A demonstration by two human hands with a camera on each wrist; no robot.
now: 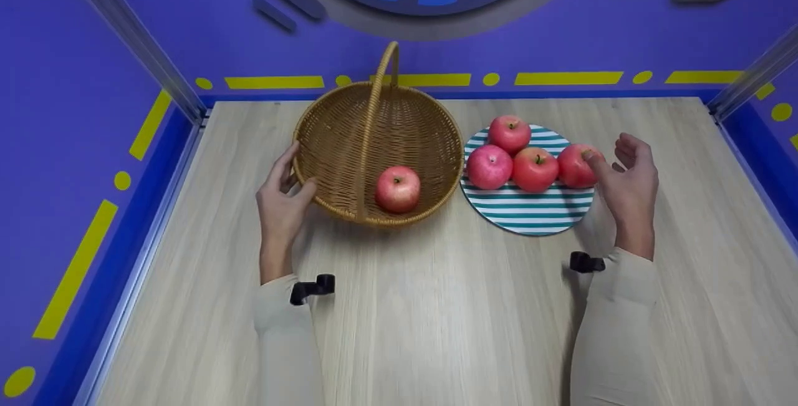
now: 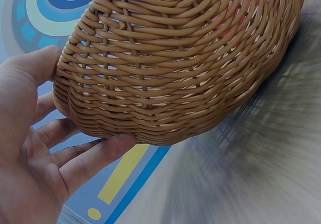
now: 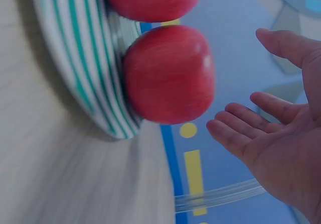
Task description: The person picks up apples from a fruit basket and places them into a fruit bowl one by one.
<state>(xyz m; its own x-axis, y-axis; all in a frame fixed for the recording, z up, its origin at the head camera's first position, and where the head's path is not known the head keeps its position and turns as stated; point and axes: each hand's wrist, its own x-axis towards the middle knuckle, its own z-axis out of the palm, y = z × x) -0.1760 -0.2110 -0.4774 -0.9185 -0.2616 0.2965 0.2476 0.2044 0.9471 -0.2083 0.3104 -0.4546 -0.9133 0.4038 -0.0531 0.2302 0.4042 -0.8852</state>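
Note:
In the head view a brown wicker basket (image 1: 330, 144) with a tall arched handle stands left of centre. One red apple (image 1: 398, 189) lies inside it, near the front. My left hand (image 1: 282, 197) holds the basket's left side, thumb and fingers spread against the weave (image 2: 150, 93). To the right, several red apples (image 1: 535, 169) sit on a round plate (image 1: 530, 212) with green and white stripes. Beside the rightmost apple (image 3: 169, 74) is my right hand (image 1: 629, 184), fingers loosely bent and nothing held. A gap shows between that hand and the apple in the right wrist view.
Everything stands on a light wood-grain table (image 1: 436, 306). Blue printed panels (image 1: 561, 44) with yellow marks rise behind and at both sides. The basket's right rim is close to the plate's left edge. A small black device sits on each sleeve's wrist.

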